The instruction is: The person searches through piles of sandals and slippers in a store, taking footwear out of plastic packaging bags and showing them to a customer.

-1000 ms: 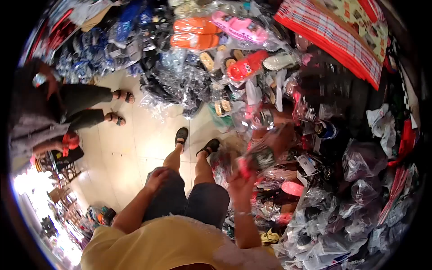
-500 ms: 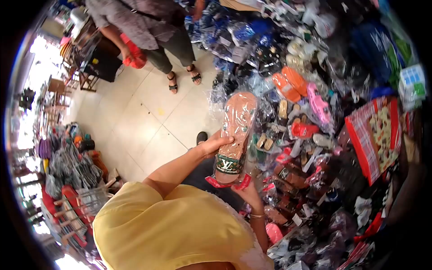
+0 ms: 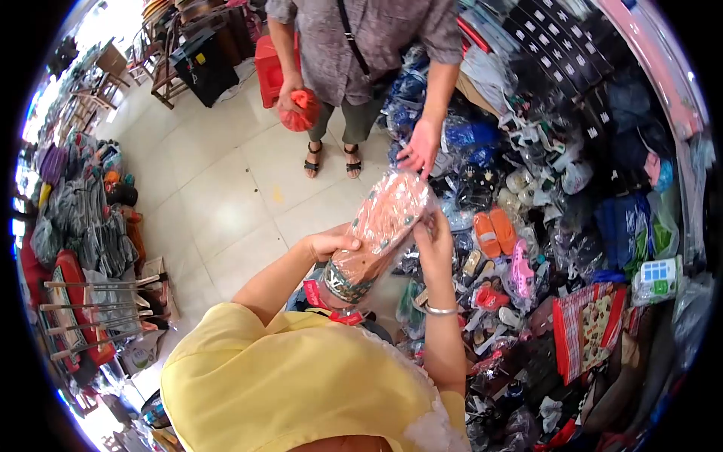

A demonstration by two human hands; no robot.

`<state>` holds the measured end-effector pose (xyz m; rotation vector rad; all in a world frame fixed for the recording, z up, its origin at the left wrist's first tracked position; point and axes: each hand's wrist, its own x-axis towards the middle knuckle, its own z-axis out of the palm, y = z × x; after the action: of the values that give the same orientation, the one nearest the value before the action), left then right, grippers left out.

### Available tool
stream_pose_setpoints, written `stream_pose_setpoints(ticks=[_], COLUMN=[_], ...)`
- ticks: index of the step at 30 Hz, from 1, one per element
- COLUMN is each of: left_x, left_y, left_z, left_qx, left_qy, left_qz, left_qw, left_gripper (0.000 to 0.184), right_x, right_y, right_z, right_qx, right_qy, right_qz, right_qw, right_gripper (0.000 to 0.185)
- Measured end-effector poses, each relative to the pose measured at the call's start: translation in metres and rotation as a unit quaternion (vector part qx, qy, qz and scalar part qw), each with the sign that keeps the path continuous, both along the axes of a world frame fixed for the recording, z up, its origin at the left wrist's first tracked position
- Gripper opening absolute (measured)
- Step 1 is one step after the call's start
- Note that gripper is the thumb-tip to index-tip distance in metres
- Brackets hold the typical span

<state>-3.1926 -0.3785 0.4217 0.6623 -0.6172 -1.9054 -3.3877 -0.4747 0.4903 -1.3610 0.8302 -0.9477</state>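
A tan slide sandal (image 3: 376,230) with a dark green lettered strap lies in a clear plastic bag, tilted in front of my yellow top. My left hand (image 3: 333,245) grips its left edge, thumb pressed on the sole. At the upper right edge, my right hand (image 3: 434,235) holds it too, the fingers partly behind the plastic. Red tags (image 3: 346,317) stick out by the strap. Another person's open hand (image 3: 422,147) reaches down to the sandal's far end; whether it touches the bag I cannot tell.
The other person (image 3: 361,45) stands opposite with a red bundle (image 3: 300,111) in one hand. Heaps of bagged footwear (image 3: 482,143) lie on the right, among them orange sandals (image 3: 494,232). More bagged goods (image 3: 86,203) and a rack (image 3: 102,316) line the left of the tiled floor (image 3: 203,177).
My right hand has moved up from below the strap to the sandal's upper right edge. The sandal has tilted rightward. The other person now stands closer, one arm stretched toward it.
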Motion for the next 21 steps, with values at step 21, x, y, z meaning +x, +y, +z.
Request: stream_pose_setpoints(ticks=[21], left_x=[0.059], left_y=[0.049], left_z=[0.023], left_qx=[0.039], left_qy=[0.006], left_qz=[0.032], left_qw=[0.999], left_gripper=[0.094], right_x=[0.054], right_y=[-0.025], right_z=[0.028], right_qx=[-0.258], right_qy=[0.119], right_qz=[0.075], right_qw=[0.956], right_gripper=[0.026])
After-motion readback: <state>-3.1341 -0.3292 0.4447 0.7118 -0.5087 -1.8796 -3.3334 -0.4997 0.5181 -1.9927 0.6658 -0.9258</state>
